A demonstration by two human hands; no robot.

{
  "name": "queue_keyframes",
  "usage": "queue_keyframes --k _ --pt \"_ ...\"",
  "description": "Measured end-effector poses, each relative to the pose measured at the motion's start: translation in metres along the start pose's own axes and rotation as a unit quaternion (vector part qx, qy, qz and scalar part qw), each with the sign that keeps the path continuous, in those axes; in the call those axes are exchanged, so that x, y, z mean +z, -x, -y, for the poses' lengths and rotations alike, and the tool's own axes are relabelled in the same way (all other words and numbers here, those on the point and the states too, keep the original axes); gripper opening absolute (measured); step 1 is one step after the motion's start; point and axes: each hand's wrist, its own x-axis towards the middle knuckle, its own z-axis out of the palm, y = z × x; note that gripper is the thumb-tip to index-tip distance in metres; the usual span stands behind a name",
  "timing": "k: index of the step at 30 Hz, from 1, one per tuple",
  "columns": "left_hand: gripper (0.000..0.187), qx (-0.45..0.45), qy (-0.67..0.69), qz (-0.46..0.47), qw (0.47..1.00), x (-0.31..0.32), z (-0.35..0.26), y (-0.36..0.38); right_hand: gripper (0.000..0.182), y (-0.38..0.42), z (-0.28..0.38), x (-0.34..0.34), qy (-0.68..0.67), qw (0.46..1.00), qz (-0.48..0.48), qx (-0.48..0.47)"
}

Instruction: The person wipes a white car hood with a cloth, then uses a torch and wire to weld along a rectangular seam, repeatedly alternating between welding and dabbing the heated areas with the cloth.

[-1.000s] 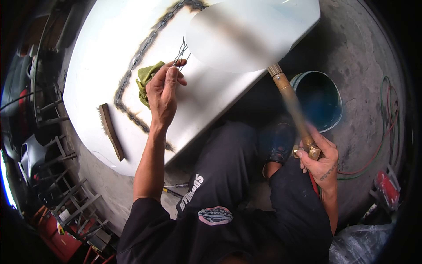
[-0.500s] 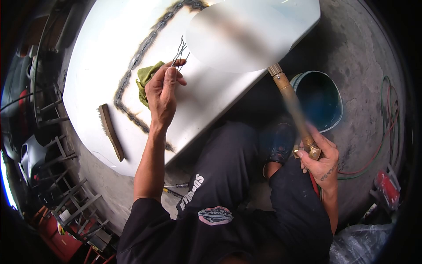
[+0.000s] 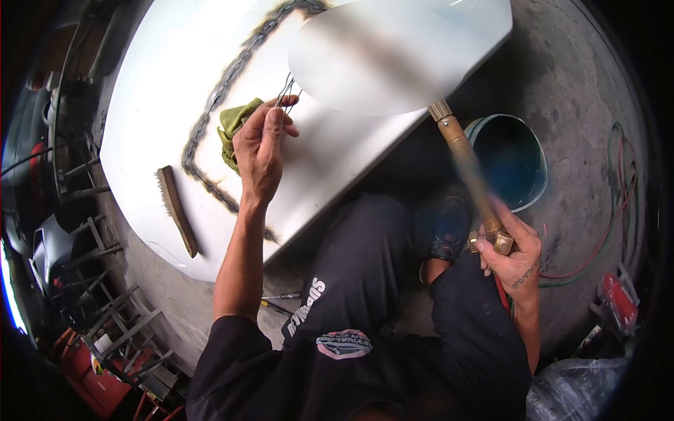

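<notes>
My left hand (image 3: 260, 151) pinches thin dark wires (image 3: 288, 95) above a white panel (image 3: 337, 147). Beside its fingers a crumpled green cloth (image 3: 229, 133) lies on the panel. In my right hand (image 3: 516, 256) is the brass torch (image 3: 463, 161), gripped at its valve end. A pale, blurred oval patch covers the torch's far end and the wires' upper tips. Along the panel runs a dark chain (image 3: 217, 95) with scorched marks around it. A wooden wire brush (image 3: 177, 210) rests to the left of the chain.
A bucket (image 3: 540, 161) with dark contents stands on the concrete floor beyond the torch. Red and green hoses (image 3: 614, 203) lie at the right. Near my knees are tools (image 3: 281, 296) on the floor. Metal racks (image 3: 133, 323) stand at the left; clear plastic (image 3: 576, 386) is at the lower right.
The blurred oval patch reaches slightly farther left and hides more of the wires' upper ends. My left hand has shifted very slightly to the right; my right hand looks unmoved.
</notes>
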Motion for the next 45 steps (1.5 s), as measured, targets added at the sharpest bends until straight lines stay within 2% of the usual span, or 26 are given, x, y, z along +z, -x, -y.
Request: queue_keyframes --k 45 --pt "0.043 -0.005 0.003 0.002 1.000 0.0020 0.0013 -0.0008 0.073 -0.0017 0.0002 -0.0015 0.016 1.000 0.005 -0.015"
